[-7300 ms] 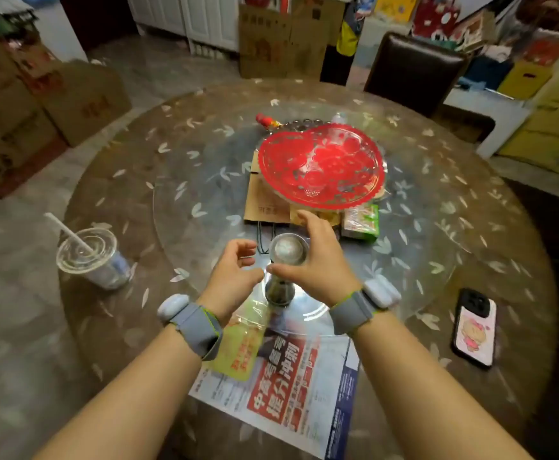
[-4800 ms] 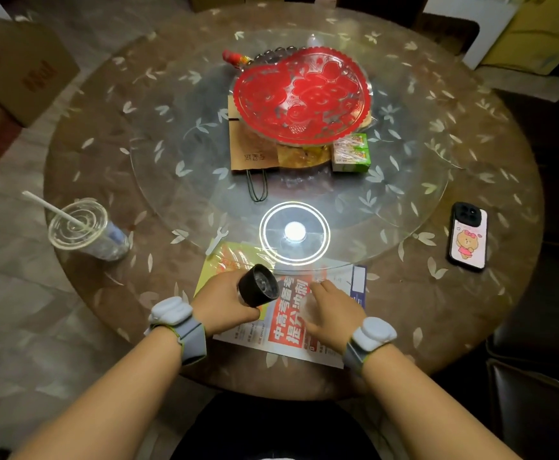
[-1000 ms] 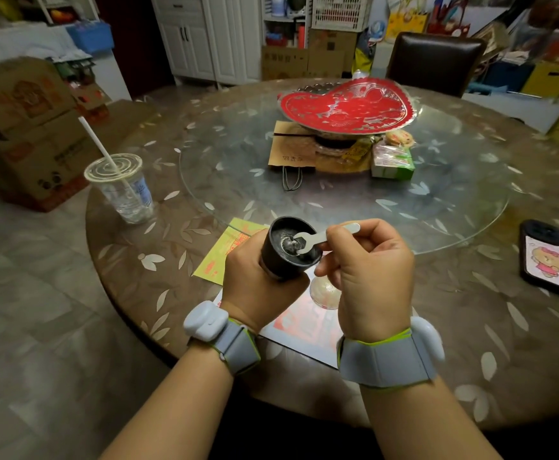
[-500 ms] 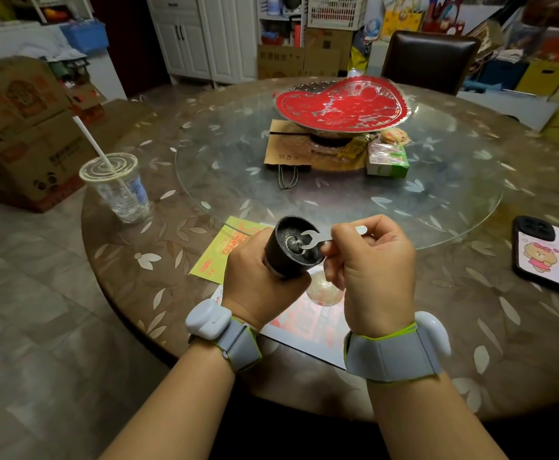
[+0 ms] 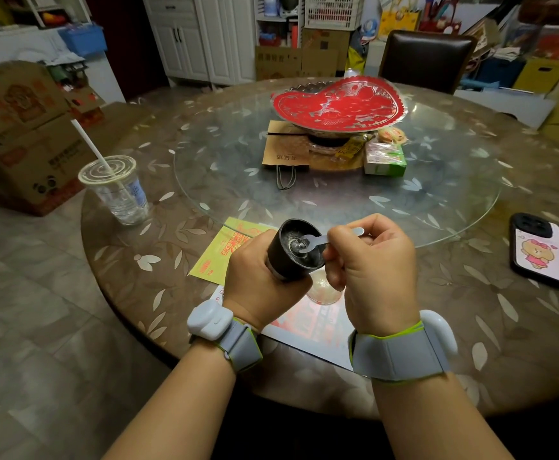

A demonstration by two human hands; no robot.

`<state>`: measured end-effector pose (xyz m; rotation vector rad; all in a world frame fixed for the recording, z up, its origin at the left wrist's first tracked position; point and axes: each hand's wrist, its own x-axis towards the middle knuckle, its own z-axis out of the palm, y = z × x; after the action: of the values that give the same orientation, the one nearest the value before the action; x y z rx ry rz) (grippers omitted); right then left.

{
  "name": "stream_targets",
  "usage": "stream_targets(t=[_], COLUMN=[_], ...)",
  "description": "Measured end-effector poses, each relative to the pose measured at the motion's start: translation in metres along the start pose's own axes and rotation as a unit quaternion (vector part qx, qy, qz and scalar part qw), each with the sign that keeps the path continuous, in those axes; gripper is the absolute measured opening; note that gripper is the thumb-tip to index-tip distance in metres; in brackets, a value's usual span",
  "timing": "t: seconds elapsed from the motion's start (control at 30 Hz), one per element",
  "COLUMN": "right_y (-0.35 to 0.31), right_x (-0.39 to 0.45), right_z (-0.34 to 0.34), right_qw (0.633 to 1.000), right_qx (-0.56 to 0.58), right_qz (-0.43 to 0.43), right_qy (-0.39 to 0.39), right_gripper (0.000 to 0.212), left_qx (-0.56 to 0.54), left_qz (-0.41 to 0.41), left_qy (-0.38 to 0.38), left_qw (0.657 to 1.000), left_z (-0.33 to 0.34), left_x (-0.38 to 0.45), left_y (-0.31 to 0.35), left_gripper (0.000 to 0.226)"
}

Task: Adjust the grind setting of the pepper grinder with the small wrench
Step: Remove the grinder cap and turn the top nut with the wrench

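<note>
My left hand (image 5: 260, 279) grips the black pepper grinder (image 5: 284, 254), tipped so its open bottom end faces me above the table's near edge. The metal grinding mechanism shows inside the opening. My right hand (image 5: 372, 272) pinches the small flat silver wrench (image 5: 318, 241) by its handle. The wrench's head sits on the centre of the mechanism. A clear glass piece (image 5: 324, 290) lies on the papers just under both hands, partly hidden.
Printed leaflets (image 5: 225, 252) lie under the hands. A plastic cup with a straw (image 5: 118, 190) stands at left, a phone (image 5: 539, 250) at right. On the glass turntable (image 5: 437, 200) rest a red patterned tray (image 5: 337, 106), a paper bag and snack packs. A chair stands beyond.
Over the last second the wrench's head has stayed on the grinder's mechanism, with only a slight shift of hands and view. Several seconds ago the grinder stood upright, then my left hand lifted and tipped it.
</note>
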<state>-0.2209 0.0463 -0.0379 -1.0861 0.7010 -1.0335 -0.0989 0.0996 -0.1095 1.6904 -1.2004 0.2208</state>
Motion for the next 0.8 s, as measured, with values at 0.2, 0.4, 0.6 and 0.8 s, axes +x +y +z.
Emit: stream_targets(t=[0.2, 0.4, 0.6, 0.8], right_y=[-0.001, 0.0, 0.001, 0.0], right_x=[0.001, 0.004, 0.007, 0.01], right_z=[-0.001, 0.0, -0.002, -0.003], right_qw=[1.0, 0.999, 0.998, 0.996], right_qx=[0.002, 0.013, 0.013, 0.014], right_qz=[0.012, 0.011, 0.006, 0.01], right_qy=[-0.007, -0.03, -0.063, -0.088], right_gripper=[0.025, 0.02, 0.018, 0.017], left_qx=[-0.002, -0.011, -0.03, -0.038], left_qz=[-0.003, -0.014, -0.023, -0.039], left_qy=[-0.004, -0.002, 0.003, 0.008], left_qw=[1.0, 1.0, 0.999, 0.999], left_z=[-0.002, -0.005, -0.008, -0.009], left_x=[0.001, 0.002, 0.003, 0.003], left_y=[0.001, 0.001, 0.001, -0.002], left_gripper=[0.03, 0.034, 0.037, 0.041])
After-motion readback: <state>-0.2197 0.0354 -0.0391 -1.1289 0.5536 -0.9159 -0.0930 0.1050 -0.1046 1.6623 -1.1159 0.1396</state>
